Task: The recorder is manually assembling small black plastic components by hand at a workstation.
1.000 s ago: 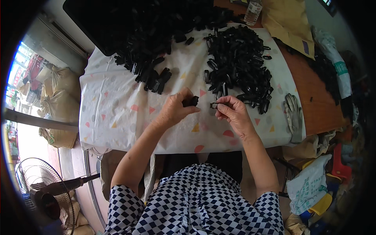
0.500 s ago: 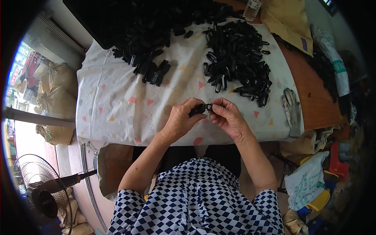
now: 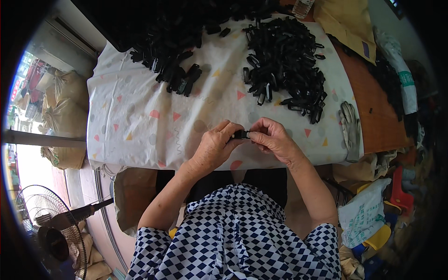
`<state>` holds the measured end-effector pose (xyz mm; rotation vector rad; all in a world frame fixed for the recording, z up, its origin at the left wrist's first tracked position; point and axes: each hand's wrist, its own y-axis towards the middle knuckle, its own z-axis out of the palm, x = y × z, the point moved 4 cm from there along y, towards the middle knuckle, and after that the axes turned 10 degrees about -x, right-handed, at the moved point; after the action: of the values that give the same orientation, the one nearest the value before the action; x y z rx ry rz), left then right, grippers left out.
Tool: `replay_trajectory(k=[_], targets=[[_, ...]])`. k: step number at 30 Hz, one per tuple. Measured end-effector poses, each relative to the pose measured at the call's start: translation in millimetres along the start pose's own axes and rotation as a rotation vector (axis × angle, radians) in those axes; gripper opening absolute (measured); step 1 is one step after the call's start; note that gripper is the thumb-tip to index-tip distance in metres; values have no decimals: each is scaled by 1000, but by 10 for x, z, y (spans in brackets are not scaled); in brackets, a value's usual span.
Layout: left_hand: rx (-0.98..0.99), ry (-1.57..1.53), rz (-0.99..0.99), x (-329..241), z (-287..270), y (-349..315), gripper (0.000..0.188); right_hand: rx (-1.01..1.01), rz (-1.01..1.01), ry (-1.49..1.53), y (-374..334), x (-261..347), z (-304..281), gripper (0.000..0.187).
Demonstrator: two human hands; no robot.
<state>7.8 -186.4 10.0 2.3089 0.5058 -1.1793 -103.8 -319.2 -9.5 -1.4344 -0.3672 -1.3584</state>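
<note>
Between my two hands, above the near part of the cloth, is a small black plastic piece [image 3: 240,135] that resembles a clip or buckle; its exact kind is too small to tell. My left hand [image 3: 212,145] pinches its left end between thumb and fingers. At its right end, the thumb and forefinger of my right hand [image 3: 276,143] close on it, the other fingers curled beneath. Fingertips cover most of the piece. Farther off, a heap of similar black pieces [image 3: 284,65] lies right of centre, and a larger heap [image 3: 172,51] spreads across the far left.
A white patterned cloth [image 3: 140,144] covers the wooden table [image 3: 387,126]. Grey gloves [image 3: 348,126] lie at its right edge, with a brown paper bag [image 3: 347,28] and clear bottle [image 3: 302,7] behind. A fan [image 3: 56,233] stands at lower left; sacks [image 3: 65,112] are beyond it.
The black parts between my hands, angled with a gap showing before, now sit level in one line. My right fingers have closed in more. The view has shifted slightly.
</note>
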Motion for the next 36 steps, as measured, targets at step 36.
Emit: replay_trajectory(k=[36], targets=[[262,-52,-107,21,-134,-169,20,405,508,-83,23,-222,125,20]])
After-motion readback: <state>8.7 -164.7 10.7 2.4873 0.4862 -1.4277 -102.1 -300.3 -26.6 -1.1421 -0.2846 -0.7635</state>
